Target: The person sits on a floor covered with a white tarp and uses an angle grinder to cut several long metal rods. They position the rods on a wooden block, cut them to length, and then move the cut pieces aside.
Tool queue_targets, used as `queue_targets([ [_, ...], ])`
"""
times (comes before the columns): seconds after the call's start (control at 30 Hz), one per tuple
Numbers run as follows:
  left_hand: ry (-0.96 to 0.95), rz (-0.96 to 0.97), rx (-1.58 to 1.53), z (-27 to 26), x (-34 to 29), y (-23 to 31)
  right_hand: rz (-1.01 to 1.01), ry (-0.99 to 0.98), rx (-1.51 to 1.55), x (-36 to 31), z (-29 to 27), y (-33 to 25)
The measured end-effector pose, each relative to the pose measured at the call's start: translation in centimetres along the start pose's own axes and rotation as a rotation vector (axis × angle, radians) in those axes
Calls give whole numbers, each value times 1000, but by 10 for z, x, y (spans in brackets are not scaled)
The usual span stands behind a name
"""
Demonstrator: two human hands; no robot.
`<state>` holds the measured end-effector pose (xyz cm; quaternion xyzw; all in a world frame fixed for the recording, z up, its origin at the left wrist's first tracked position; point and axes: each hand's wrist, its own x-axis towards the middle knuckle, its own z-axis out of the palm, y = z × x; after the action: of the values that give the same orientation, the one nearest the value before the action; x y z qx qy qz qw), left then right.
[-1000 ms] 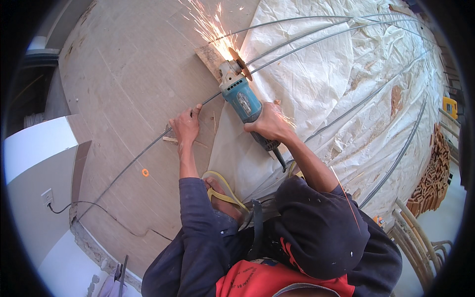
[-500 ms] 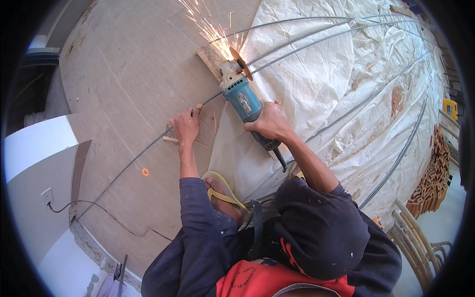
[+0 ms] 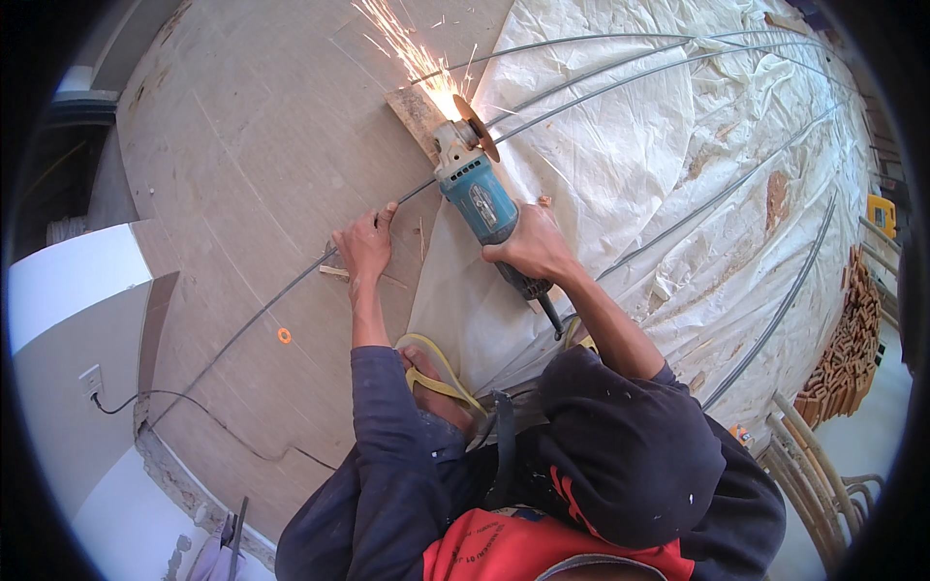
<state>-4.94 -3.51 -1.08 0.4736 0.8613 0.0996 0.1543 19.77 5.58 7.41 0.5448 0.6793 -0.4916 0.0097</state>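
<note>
My right hand is wrapped around the body of a blue angle grinder. The grinder's brown cutting disc meets a thin steel bar, and bright sparks fly up and to the left. My left hand is closed on the same bar, to the left of the grinder, pressing it near the floor. Beneath the grinder head lies a wooden plank. The exact contact point is hidden by the grinder head and the glare.
A wrinkled white sheet covers the floor on the right, with more long bars across it. An orange ring lies on the tiles. A black cable runs from a wall socket. Stacked bricks stand far right.
The grinder and my right hand have shifted slightly right and down. My left hand stays in place on the bar, and sparks still stream off.
</note>
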Motion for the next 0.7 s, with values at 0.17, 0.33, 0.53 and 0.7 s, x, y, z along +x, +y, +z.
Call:
queue_targets([
  [0.17, 12, 9, -15, 1, 0, -1, 5, -17, 28, -1, -1, 0],
  [0.33, 20, 16, -29, 4, 1, -2, -21, 21, -5, 2, 2, 3],
  [0.53, 55, 28, -36, 3, -1, -2, 7, 9, -13, 3, 2, 0],
  [0.7, 18, 18, -18, 3, 1, -2, -36, 69, -31, 4, 6, 5],
])
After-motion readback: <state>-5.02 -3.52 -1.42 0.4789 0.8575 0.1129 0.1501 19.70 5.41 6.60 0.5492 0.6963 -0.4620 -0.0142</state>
